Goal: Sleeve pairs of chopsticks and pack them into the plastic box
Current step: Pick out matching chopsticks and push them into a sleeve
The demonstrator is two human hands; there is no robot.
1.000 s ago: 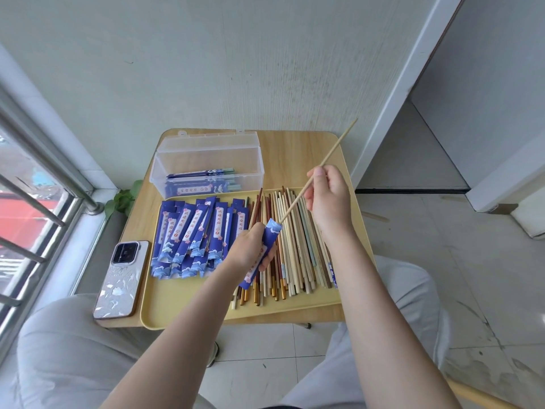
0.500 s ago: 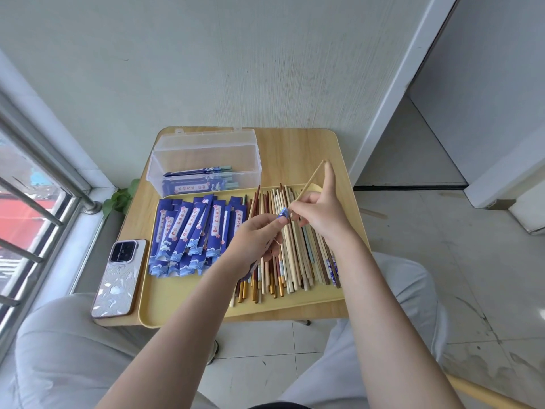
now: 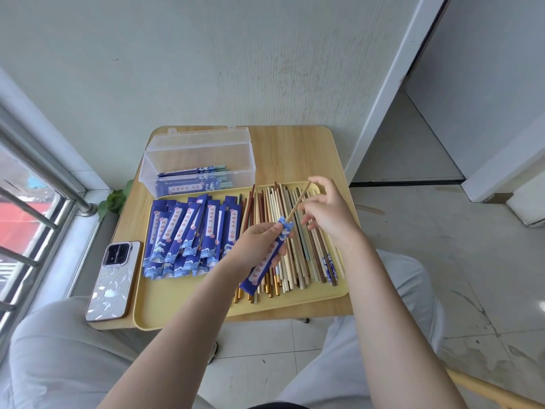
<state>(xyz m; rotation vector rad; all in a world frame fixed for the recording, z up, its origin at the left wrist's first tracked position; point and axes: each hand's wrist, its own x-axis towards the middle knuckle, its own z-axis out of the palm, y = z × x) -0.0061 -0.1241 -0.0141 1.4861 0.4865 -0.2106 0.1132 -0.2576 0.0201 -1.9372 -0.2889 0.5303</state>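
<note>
A: The chopstick (image 3: 298, 201) is sinking into the blue sleeve (image 3: 265, 259) now. A second ago most of its length was standing clear above the right hand (image 3: 327, 214); now only a short stretch is showing above the sleeve's mouth.

B: And the right hand is pinching the top of the stick between thumb and forefinger, the other fingers spreading loose. The left hand (image 3: 256, 246) is wrapping round the sleeve's upper half, holding it just above the loose chopsticks (image 3: 295, 246) on the yellow tray (image 3: 182, 308).

A: So the insertion is looking nearly finished. Whether a second stick is already inside, I cannot tell.

B: Direction, then. Sleeve and stick are sharing one long axis, running diagonally: closed end low and toward the person's left, open mouth high and toward the right, the stick's free end aiming at the tray's far right corner.

A: The plastic box (image 3: 200, 160) is waiting open at the far left of the surface, sleeved pairs lying lengthwise in its bottom. The empty sleeves (image 3: 188, 234) are lying between it and the hands.
</note>
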